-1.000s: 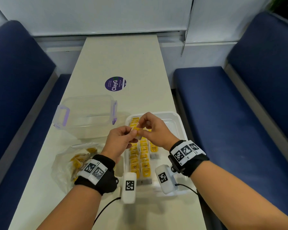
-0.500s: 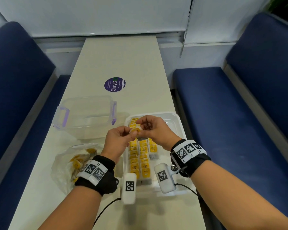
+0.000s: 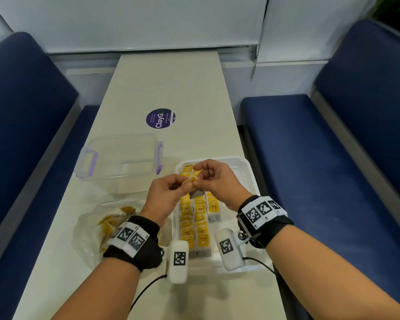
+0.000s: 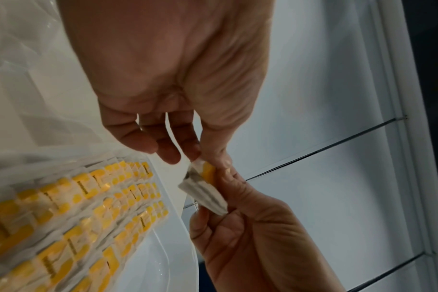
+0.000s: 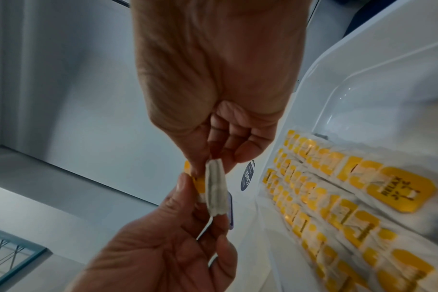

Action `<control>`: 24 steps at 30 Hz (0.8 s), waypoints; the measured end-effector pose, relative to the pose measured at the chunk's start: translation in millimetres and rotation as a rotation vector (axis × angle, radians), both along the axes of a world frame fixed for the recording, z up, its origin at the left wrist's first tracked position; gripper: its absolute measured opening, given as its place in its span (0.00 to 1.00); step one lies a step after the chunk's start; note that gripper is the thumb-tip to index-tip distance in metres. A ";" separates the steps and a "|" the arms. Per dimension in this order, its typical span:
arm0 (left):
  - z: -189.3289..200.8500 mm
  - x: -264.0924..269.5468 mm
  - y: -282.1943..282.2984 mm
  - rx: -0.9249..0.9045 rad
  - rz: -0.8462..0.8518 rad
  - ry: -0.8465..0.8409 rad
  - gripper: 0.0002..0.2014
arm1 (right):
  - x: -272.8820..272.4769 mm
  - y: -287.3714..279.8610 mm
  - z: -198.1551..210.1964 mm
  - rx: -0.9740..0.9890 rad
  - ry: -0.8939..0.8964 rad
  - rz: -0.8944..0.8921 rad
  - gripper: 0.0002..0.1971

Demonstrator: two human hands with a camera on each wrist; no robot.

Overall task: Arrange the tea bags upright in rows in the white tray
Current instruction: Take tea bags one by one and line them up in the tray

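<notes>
The worktop (image 3: 169,84) is carrying a clear lidded box (image 3: 118,158), a plastic bag (image 3: 95,227) of loose tea bags, and the white tray (image 3: 245,172), where yellow-tagged rows (image 3: 195,218) are standing upright in three columns. Above the tray's far half, the left hand (image 3: 164,197) and right hand (image 3: 217,181) are together pinching one tea bag (image 4: 203,187), fingers curled on its tag end while the pouch is hanging free. If either pinch is loosening during the transfer, the bag is likely falling flat onto the standing rows and tipping them. The wrist views are showing the grey pouch edge-on and possibly a trailing string; the head view is hiding both behind knuckles.
</notes>
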State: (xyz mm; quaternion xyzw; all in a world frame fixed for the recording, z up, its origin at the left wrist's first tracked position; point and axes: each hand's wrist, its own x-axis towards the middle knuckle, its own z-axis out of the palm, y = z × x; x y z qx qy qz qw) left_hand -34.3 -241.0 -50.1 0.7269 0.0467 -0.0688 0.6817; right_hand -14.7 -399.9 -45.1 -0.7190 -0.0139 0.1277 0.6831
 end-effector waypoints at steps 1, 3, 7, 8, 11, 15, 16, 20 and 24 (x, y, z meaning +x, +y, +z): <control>-0.3 0.5 0.8 0.009 -0.005 0.005 0.03 | -0.3 -0.6 0.8 0.001 0.003 0.011 0.16; -1.2 0.0 1.6 0.039 -0.034 0.012 0.01 | -0.9 -2.0 2.0 0.021 0.002 0.035 0.16; -1.5 -3.1 -1.9 0.030 -0.026 0.019 0.03 | -0.4 -3.3 0.2 0.048 -0.002 0.061 0.19; -2.4 -2.9 -2.3 0.028 -0.014 0.022 0.04 | 0.1 -3.1 -0.2 0.033 -0.006 0.063 0.19; -0.7 -1.6 -2.9 0.046 0.016 0.032 0.07 | 0.8 -4.0 1.2 -0.016 0.000 0.086 0.15; 2.0 0.3 -2.8 0.072 0.027 0.029 0.08 | -0.3 -3.9 1.1 -0.040 -0.002 0.081 0.07; 1.5 0.6 -3.1 0.076 0.024 0.028 0.08 | -0.1 -3.9 0.1 -0.045 -0.007 0.063 0.07; 1.3 1.4 -2.9 0.092 0.016 0.046 0.09 | -1.6 -5.4 -0.7 -0.033 -0.029 0.056 0.05; 0.2 1.5 -1.6 0.089 -0.020 0.105 0.09 | -2.3 -6.9 -4.4 0.007 -0.038 0.053 0.12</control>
